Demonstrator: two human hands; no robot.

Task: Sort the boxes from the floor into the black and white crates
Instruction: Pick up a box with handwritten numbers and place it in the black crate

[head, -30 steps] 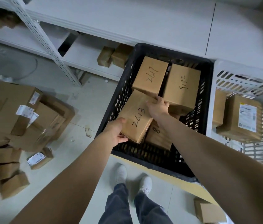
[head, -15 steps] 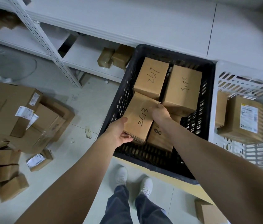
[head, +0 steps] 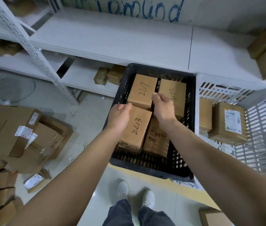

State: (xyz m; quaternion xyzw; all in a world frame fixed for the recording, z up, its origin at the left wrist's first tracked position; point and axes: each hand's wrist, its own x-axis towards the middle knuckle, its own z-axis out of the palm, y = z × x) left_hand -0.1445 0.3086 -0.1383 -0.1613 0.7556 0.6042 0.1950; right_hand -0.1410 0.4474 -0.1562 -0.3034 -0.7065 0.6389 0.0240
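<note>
While lying flat at seven o'clock inside the black crate (head: 145, 168), read as light, stiff cardboard: box 2613 (head: 137, 128), best taken by both long sides. Ran long axis roughly one to seven, writing face up. Hung left hand (head: 120, 115) and right hand (head: 162, 106) just above, fingers loosely curled, gripping nothing.

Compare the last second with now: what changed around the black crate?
The box marked 2613 went from tilted in both hands to lying flat in the black crate, near left. The left hand and right hand have let go and hang loosely curled above the boxes. The box marked 2617, the crate's other boxes and the white crate stayed put.
</note>
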